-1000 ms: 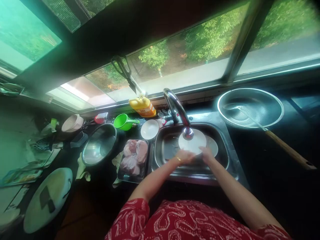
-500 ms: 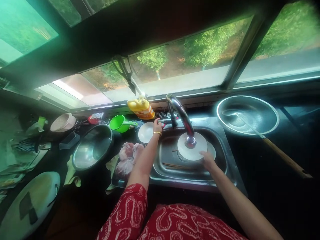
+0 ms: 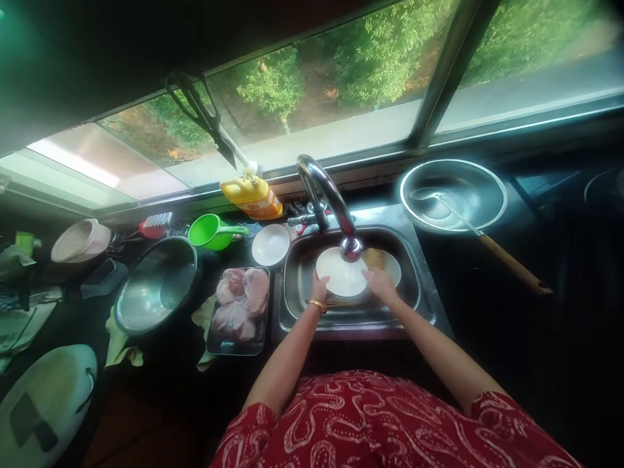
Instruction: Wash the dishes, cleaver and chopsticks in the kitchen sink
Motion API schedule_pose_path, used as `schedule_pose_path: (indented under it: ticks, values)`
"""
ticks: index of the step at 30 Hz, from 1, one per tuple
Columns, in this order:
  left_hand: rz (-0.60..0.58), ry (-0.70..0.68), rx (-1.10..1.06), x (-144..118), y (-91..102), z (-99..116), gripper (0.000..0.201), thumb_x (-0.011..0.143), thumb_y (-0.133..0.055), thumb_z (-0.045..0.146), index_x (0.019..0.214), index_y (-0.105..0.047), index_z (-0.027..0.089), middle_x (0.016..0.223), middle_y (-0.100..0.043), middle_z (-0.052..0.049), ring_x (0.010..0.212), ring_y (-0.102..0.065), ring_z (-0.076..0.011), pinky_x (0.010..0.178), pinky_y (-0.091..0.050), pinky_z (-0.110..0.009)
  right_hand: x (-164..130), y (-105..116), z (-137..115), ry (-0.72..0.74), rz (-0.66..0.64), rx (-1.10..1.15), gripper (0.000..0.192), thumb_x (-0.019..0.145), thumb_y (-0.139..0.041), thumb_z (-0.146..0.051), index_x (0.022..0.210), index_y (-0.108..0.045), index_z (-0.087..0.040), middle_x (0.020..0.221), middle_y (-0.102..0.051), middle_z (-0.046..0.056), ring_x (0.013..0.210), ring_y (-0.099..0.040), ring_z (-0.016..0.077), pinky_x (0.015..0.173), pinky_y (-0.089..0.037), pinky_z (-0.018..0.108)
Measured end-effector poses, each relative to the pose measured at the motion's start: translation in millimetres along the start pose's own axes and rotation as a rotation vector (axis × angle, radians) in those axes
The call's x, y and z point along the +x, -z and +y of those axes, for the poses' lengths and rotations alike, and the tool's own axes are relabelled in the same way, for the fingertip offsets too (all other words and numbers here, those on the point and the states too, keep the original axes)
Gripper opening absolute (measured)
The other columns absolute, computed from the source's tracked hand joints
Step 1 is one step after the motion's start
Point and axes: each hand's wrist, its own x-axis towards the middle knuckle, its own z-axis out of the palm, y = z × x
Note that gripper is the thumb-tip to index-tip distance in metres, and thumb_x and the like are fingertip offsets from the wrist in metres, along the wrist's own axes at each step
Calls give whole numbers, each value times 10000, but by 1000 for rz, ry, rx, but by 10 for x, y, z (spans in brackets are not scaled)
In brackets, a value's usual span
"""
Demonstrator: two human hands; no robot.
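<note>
Presently, both hands hold a white plate over the middle of the sink, directly under the tap spout. The left hand grips the plate's left rim, fingers curled around the edge. The right hand grips the right rim, fingers closed on it. A second plate lies behind, toward the sink's right wall. Chopsticks rest near the sink's front edge. A tray of raw meat sits just beside the sink's left edge.
</note>
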Motion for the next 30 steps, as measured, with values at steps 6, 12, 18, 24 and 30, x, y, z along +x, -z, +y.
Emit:
schedule_pose_path:
  ticks: [6, 12, 18, 24, 30]
  values:
    - [-28, -177, 220, 54, -36, 181, 480, 787, -672, 319, 1231, -535, 198, 1234, -592, -112, 1168, -540, -259, 1051, -369, -388, 50, -187, 34, 531, -116, -216, 358, 834, -549, -348, 1161, -614, -218, 1235, -597, 105, 1176, -496, 286, 1012, -372, 453]
    - [-70, -170, 479, -130, -256, 121, 502, 805, -642, 417, 1263, -547, 233, 1167, -630, -92, 1086, -589, -273, 992, -409, -381, 38, -412, -118, 298, 5, -45, 383, 795, -537, -243, 1164, -587, -154, 1149, -588, 149, 1034, -544, 261, 946, -419, 410]
    - [-67, -160, 480, -174, -456, 227, 454, 778, -661, 428, 1197, -597, 266, 1072, -659, -68, 982, -627, -282, 918, -458, -380, -194, -371, -164, 361, -341, 385, 327, 863, -444, -390, 983, -627, -147, 932, -633, 78, 874, -578, 211, 830, -476, 359]
    - [-180, -235, 695, -171, -578, 221, 377, 808, -630, 403, 1154, -615, 255, 1082, -657, -67, 1123, -563, -302, 1018, -382, -405, 32, -5, 221, 412, -44, -77, 106, 720, -552, -189, 727, -644, -136, 901, -568, 107, 923, -515, 244, 934, -396, 430]
    - [-153, -193, 761, -43, -537, 162, 503, 883, -481, 457, 1322, -482, 213, 1141, -643, -87, 1008, -626, -248, 905, -479, -370, 25, -354, -180, 449, -176, 116, 214, 854, -427, -248, 880, -620, -158, 853, -603, 53, 795, -537, 179, 775, -463, 321]
